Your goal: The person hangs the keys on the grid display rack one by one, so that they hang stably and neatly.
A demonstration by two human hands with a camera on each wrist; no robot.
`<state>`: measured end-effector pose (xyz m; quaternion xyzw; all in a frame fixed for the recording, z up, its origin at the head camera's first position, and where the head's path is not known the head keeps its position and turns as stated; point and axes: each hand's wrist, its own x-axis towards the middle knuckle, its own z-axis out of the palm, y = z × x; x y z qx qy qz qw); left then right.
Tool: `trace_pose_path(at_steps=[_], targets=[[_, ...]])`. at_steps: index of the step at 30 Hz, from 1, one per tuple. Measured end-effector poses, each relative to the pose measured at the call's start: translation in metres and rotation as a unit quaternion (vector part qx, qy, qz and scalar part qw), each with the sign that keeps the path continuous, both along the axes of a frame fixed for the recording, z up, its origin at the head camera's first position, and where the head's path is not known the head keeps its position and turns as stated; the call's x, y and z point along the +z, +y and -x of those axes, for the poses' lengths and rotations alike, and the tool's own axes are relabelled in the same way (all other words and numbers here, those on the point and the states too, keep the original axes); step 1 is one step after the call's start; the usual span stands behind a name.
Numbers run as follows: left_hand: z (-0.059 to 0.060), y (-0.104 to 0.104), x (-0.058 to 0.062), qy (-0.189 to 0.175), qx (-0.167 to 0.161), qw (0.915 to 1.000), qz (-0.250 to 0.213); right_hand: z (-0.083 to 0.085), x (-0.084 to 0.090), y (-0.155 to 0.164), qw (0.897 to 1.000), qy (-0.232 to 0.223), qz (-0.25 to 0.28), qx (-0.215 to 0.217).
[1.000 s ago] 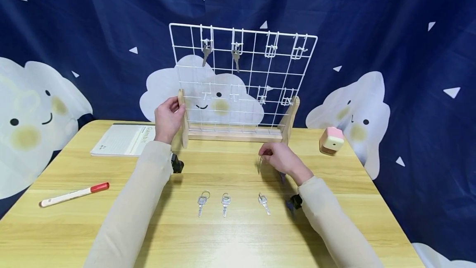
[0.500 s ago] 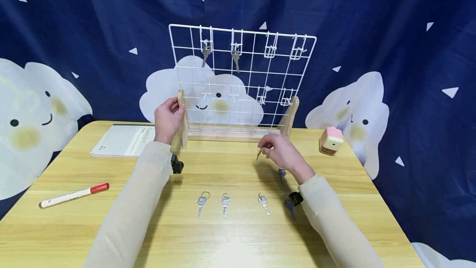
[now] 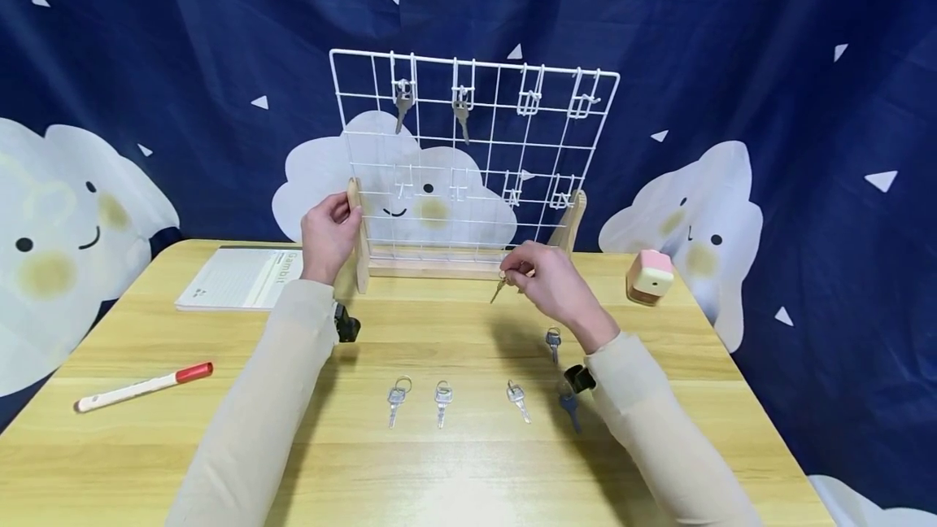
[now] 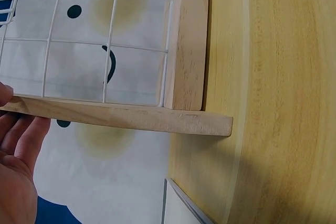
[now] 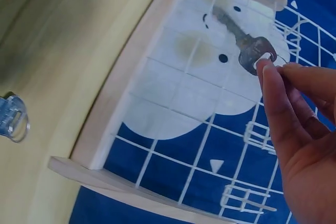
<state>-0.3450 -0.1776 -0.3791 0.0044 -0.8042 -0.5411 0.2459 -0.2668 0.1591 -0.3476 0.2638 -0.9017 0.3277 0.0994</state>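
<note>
My left hand (image 3: pixel 331 238) grips the left wooden post (image 4: pixel 121 118) of a white wire grid rack (image 3: pixel 457 137). In the left wrist view, the thumb is on one side of that post and the fingers on the other. My right hand (image 3: pixel 551 283) pinches a key (image 5: pixel 239 38) by its ring, thumb against forefinger, above the table before the rack's lower right part. That key dangles clear of the wires. Two more keys hang from the upper hooks, a left key (image 3: pixel 403 111) and a right key (image 3: pixel 461 116). Other hooks (image 3: pixel 530 100) on the grid carry nothing.
Several keys lie on the table, among them a silver key (image 3: pixel 442 405) in front and a darker key (image 3: pixel 553 340) under my right forearm. A notepad (image 3: pixel 234 279) and a red-capped marker (image 3: pixel 142 387) lie left. A pink-and-cream sharpener-like box (image 3: pixel 650 276) stands right.
My right hand has risen and moved toward the rack with the key, which now tilts. Keys beneath that forearm show more fully. The left hand keeps its place on the post.
</note>
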Motion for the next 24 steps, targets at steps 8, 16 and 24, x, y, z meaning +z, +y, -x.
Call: trace_pose_path(at_steps=[8,16,24], targets=[[0.000,0.001,0.001,0.004,0.000,1.0000,-0.002,-0.001,0.021,0.001,0.999,-0.006,0.038,-0.003],[-0.001,0.001,0.003,-0.001,0.001,1.0000,0.003,0.001,0.040,0.004,0.998,0.029,0.044,-0.021],[-0.002,-0.001,0.002,-0.014,0.003,0.9999,0.005,0.002,0.053,0.002,0.998,0.017,0.050,-0.023]])
